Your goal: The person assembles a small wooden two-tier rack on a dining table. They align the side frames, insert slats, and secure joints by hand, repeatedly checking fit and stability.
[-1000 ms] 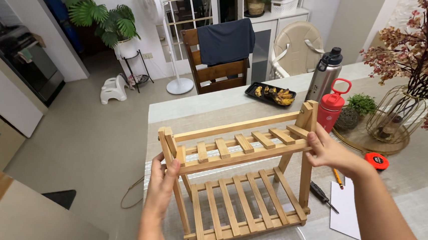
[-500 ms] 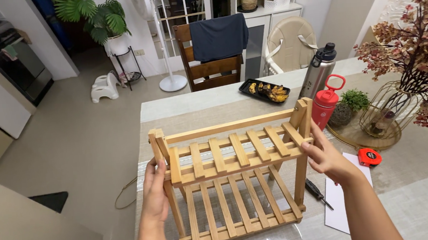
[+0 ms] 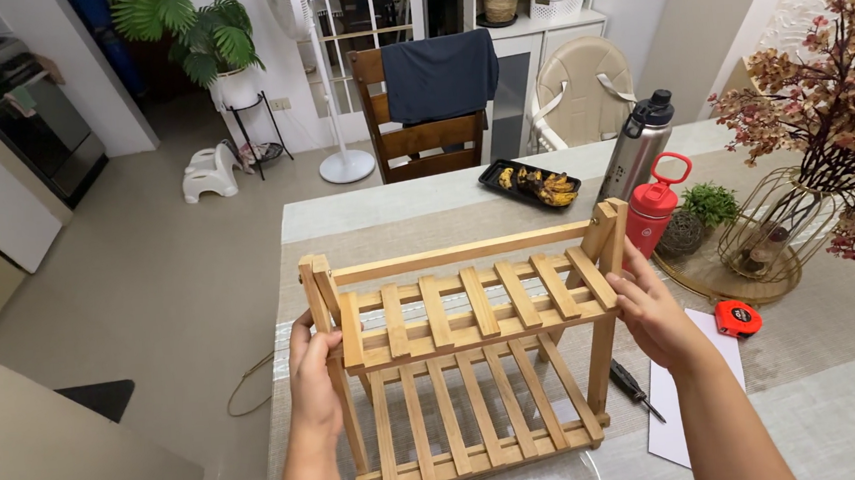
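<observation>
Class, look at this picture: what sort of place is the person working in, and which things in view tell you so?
Most likely a home dining area beside a kitchen. A dining table holds a tray of food and water bottles, a wooden chair stands behind it, and an oven sits at far left.

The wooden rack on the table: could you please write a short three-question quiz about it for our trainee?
1. True or false: both hands hold the wooden rack.
2. Which hand is nearest the red bottle: A left hand, B right hand?
3. What tool lies on the table beside the rack's right leg?

Key: 1 true. 2 B. 3 the screwdriver.
</observation>
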